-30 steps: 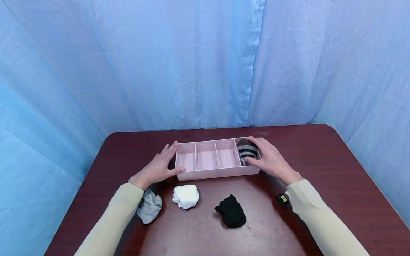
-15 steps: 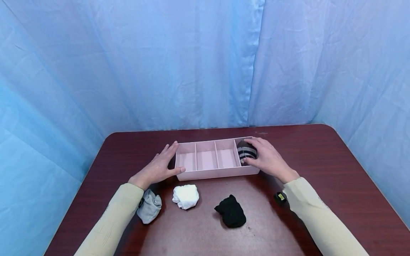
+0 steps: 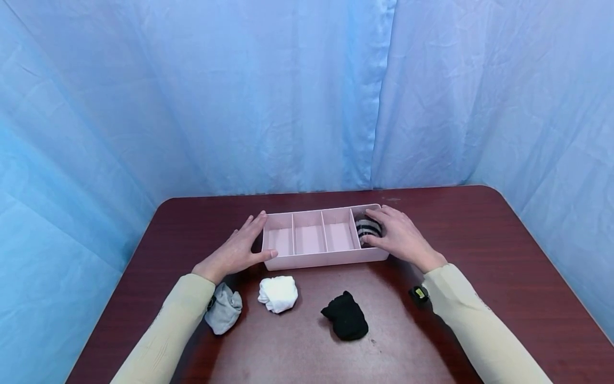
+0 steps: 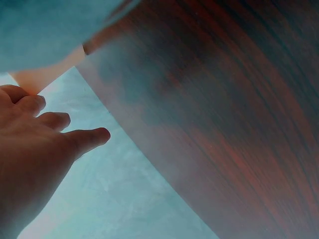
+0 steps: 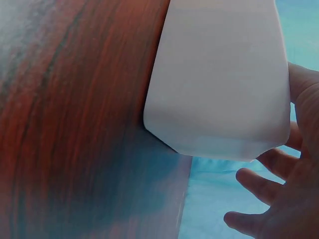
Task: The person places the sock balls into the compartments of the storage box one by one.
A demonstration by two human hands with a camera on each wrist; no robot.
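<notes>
My right hand (image 3: 402,239) reaches into the rightmost compartment of a pale pink divided box (image 3: 326,260). Its thumb and a fingertip bracket a rolled-up sock (image 3: 369,230) with black and grey stripes, sitting low in there. In the right wrist view, other fingers (image 5: 259,184) spread outside the box's end wall. At the opposite end, my left hand (image 3: 237,250) steadies the box with outstretched fingers at the back corner and the thumb on the front rim. The three other compartments hold nothing. In the left wrist view, its fingers (image 4: 89,137) look straight and spread.
In front of the box lie a white rolled sock (image 3: 278,294) and a black one (image 3: 346,317). A grey one (image 3: 224,309) sits beside the left sleeve, partly covered by it. The dark red table (image 3: 479,234) ends at a light blue curtain (image 3: 268,106).
The striped sock has sunk deeper into the right compartment, and my right hand has shifted slightly right and down with it. My left hand and the other socks stay put.
</notes>
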